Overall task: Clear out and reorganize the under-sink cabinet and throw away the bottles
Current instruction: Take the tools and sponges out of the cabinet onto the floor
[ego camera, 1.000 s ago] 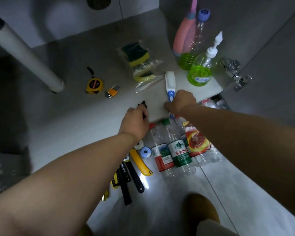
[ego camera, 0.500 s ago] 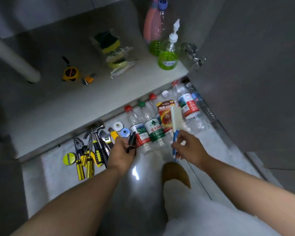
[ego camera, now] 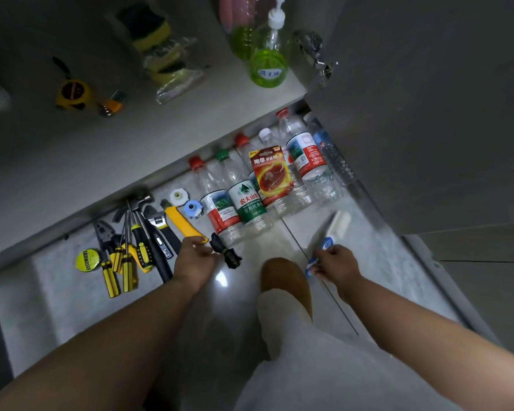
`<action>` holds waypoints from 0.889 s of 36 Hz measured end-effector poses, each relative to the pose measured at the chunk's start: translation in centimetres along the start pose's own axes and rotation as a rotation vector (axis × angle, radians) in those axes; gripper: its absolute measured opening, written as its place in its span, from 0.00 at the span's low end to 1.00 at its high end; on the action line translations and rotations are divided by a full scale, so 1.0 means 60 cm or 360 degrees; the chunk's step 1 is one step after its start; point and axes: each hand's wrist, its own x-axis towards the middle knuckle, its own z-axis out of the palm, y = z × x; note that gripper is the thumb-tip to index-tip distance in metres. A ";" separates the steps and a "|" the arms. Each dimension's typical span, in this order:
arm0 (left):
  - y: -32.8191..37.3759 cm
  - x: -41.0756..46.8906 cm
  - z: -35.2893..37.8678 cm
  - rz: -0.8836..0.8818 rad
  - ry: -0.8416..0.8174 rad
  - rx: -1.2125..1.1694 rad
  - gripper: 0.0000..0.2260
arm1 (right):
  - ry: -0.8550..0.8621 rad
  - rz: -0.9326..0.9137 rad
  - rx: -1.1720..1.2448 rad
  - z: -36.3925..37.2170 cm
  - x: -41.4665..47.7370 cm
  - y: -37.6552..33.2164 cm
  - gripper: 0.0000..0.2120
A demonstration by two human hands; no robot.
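- One smooth grey cabinet shelf (ego camera: 101,149).
- Several clear ribbed plastic bottles (ego camera: 247,200) lie side by side on glossy floor tiles (ego camera: 368,262) below its edge.
- Right hand (ego camera: 336,265) pinches a slim blue-and-white brush (ego camera: 339,222) by its handle.
- Left hand (ego camera: 193,259) grips a small knobbly black object (ego camera: 226,253).

Clear plastic bottles (ego camera: 250,203), capped red, green and white, are being seen lying side by side on the floor (ego camera: 383,262), caps toward the open cabinet (ego camera: 131,143).
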 end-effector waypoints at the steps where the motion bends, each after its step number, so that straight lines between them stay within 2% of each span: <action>1: 0.001 0.003 -0.005 0.0016 -0.0005 0.0046 0.13 | 0.0025 0.0016 0.0011 0.004 0.009 -0.006 0.08; 4: 0.004 0.010 -0.022 0.0066 -0.0006 0.0375 0.10 | 0.0033 0.0074 0.0053 0.016 0.027 -0.029 0.10; 8: 0.019 0.011 -0.044 0.0003 -0.0149 0.0364 0.10 | 0.0008 0.0124 0.0066 0.029 0.039 -0.051 0.06; 13: 0.059 0.008 -0.090 0.0061 -0.0188 0.0485 0.08 | -0.0087 -0.0012 -0.0144 0.043 0.012 -0.080 0.10; 18: 0.115 0.004 -0.150 0.0397 -0.0142 0.0796 0.05 | -0.0433 -0.0374 -0.0321 0.075 -0.054 -0.165 0.05; 22: 0.169 -0.005 -0.209 0.0666 -0.0103 0.1097 0.06 | -0.0760 -0.0834 -0.0780 0.111 -0.114 -0.267 0.05; 27: 0.216 -0.007 -0.278 0.0831 0.0000 0.1161 0.08 | -0.0735 -0.1521 -0.1455 0.160 -0.170 -0.389 0.02; 32: 0.222 0.027 -0.327 0.0847 0.0116 0.1216 0.09 | -0.0600 -0.1784 -0.1770 0.229 -0.181 -0.472 0.09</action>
